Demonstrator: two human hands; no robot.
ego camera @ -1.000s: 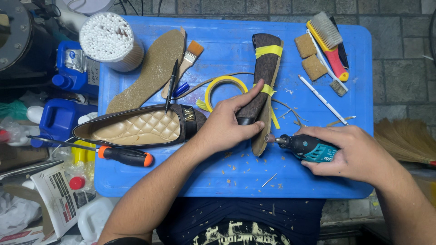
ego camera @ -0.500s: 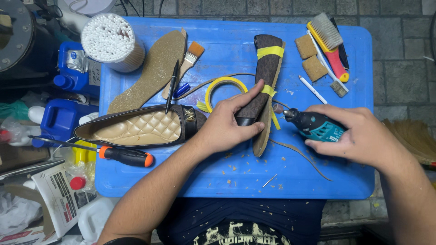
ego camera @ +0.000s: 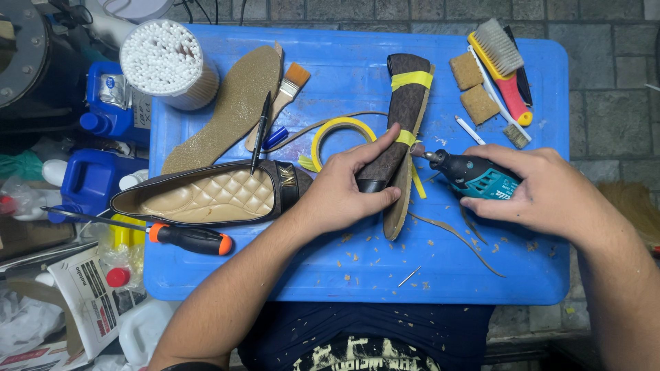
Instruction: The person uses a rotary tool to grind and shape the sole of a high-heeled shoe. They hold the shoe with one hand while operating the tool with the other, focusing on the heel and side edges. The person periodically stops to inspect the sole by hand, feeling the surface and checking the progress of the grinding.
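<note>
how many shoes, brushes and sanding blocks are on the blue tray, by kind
shoes: 2 (quilted flat, taped shoe under the left hand)
brushes: 3 (paintbrush, scrub brush, small brush)
tan blocks: 2
total: 7

Blue plastic table (ego camera: 357,275), stone-tiled floor (ego camera: 605,75)

The worktop (ego camera: 344,268) is bright blue, speckled with tan shavings. At its centre a dark brown shoe (ego camera: 402,124) wears yellow tape bands, its sole edge tan. At three o'clock the rotary tool (ego camera: 474,175) is teal and black. At nine o'clock a black flat (ego camera: 206,196) shows a quilted beige lining. The tape roll (ego camera: 342,132) is yellow, the screwdriver (ego camera: 189,239) black and orange, the brush (ego camera: 505,65) red and yellow.
</note>
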